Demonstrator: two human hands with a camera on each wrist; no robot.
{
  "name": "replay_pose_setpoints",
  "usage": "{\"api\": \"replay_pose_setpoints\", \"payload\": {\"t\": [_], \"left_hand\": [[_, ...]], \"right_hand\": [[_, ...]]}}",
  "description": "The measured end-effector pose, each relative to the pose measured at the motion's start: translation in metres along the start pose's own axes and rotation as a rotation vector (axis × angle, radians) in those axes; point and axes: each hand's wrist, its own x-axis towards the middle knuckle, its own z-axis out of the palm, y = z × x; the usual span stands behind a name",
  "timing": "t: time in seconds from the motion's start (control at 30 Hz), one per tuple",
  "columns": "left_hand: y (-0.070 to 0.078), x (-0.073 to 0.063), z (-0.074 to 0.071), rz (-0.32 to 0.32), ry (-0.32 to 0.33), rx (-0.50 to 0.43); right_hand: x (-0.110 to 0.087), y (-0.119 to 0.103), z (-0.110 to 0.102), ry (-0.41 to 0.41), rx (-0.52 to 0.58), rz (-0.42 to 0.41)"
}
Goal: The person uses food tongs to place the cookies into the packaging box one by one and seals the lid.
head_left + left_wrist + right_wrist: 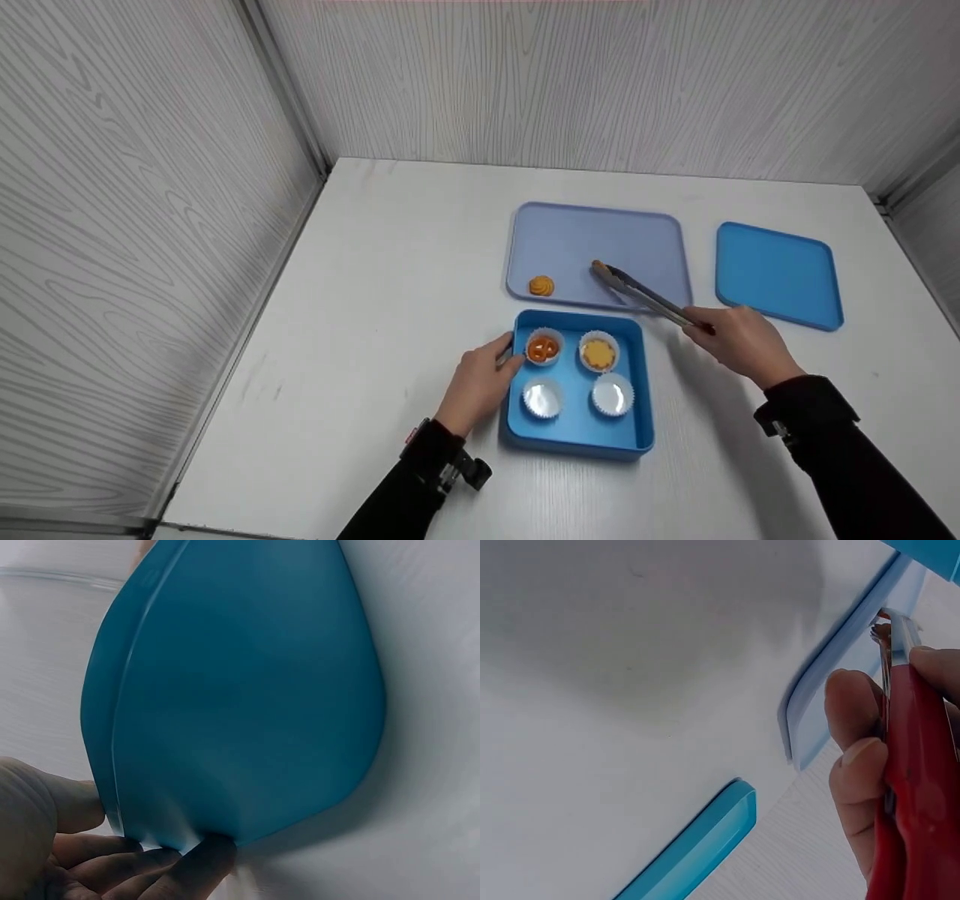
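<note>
Tongs with red handles [922,757] sit in the person's right hand [742,345], near three o'clock from a blue box [577,421]; fingers and thumb are wrapped round them, back of the hand uppermost, the dark sleeve [862,450] trailing off between four and five o'clock. Their tips point to ten o'clock and pinch a small brown piece [598,264] near the middle of a lavender tray [592,232], which lies at twelve o'clock from the box; from where I stand, I cannot tell whether the piece touches the tray. At nine o'clock the left hand [476,386] grips the box's side wall, thumb at the rim, forearm coming in from seven o'clock. Inside the box stand four white paper cups [613,394]: the one at eleven holds an orange-brown pretzel shape [543,348], the one at one a yellow flower-shaped biscuit [599,354]. One golden swirled biscuit [541,286] rests at eight o'clock in the lavender tray; a flat blue tray [776,274] lies at two o'clock from the box
</note>
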Motion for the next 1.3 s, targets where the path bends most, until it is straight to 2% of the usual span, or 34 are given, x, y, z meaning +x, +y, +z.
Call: {"api": "replay_pose_setpoints", "payload": {"t": [0.27, 0.43, 0.7, 1.07, 1.3], "left_hand": [[0.001, 0.000, 0.000, -0.008, 0.006, 0.008], [0.001, -0.001, 0.000, 0.007, 0.010, 0.010], [0.001, -0.002, -0.001, 0.017, 0.007, 0.004], [0.002, -0.002, -0.001, 0.012, 0.002, -0.003], [0.001, -0.002, -0.001, 0.008, 0.002, -0.003]], "right_hand": [[-0.008, 0.007, 0.003, 0.064, -0.024, -0.048], [-0.009, 0.008, 0.005, 0.114, -0.062, -0.091], [-0.013, 0.009, 0.005, 0.178, -0.064, -0.126], [-0.034, 0.006, -0.015, 0.272, -0.080, -0.209], [-0.049, 0.000, -0.035, 0.311, -0.121, -0.294]]}}
